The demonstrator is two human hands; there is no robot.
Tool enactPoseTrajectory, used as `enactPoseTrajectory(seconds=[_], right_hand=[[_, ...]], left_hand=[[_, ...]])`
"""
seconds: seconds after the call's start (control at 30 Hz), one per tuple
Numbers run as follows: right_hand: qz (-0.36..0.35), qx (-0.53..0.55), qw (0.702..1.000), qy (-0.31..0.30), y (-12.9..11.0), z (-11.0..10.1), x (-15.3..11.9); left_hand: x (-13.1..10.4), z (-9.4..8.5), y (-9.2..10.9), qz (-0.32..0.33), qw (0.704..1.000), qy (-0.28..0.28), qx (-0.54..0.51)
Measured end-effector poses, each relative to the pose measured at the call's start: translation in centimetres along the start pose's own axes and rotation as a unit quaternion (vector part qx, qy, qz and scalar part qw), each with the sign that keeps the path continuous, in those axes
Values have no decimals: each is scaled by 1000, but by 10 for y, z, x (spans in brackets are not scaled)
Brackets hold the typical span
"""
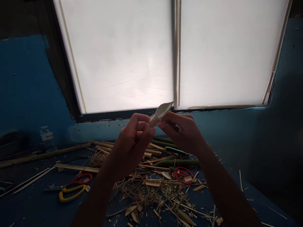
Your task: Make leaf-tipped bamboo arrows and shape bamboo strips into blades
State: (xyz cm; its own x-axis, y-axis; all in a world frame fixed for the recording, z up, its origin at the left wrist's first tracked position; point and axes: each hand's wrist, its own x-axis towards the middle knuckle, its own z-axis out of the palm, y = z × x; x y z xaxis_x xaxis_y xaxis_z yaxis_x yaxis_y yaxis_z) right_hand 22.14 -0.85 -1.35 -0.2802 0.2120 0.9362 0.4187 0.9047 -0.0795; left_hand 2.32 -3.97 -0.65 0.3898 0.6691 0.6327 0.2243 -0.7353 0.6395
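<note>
Both hands are raised above the table in the middle of the view, in front of the bright window. A pale, leaf-shaped pointed piece (163, 109) tilts up to the right between them, its lower end wound with cord (154, 121). My left hand (134, 138) is closed, pinching the cord-wound end between thumb and fingers. From the right, my right hand (181, 127) closes thumb and fingertips at the binding, perhaps on the cord; what exactly it grips is too small to make out.
Bamboo shavings and fibres (151, 195) litter the blue table (38, 208). Scissors with red and yellow handles (72, 192) lie left, red-handled scissors (183, 175) right. Bamboo sticks (71, 148), green stalks (177, 163) and a cord tangle (99, 158) lie behind. A bottle (47, 137) stands far left.
</note>
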Motion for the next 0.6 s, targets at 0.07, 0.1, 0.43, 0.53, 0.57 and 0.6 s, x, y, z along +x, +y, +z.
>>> enactPoseTrajectory(seconds=[0.07,0.1,0.43,0.53,0.57,0.6], right_hand=[[3,-5,1000,5,0,0,0],[4,-6,1000,8,0,0,0],[-30,12,999,20,-2,1,1],[-26,12,999,20,-2,1,1],[-24,10,999,22,-2,1,1],[-22,8,999,22,-1,1,1]], left_hand=[[-1,-1,2,-24,1000,-12,-11],[-1,-1,2,-27,1000,-12,-7],[3,4,-9,53,998,38,21],[2,6,-8,28,997,65,-18],[2,5,-8,21,997,69,-20],[1,5,-8,15,997,69,-17]])
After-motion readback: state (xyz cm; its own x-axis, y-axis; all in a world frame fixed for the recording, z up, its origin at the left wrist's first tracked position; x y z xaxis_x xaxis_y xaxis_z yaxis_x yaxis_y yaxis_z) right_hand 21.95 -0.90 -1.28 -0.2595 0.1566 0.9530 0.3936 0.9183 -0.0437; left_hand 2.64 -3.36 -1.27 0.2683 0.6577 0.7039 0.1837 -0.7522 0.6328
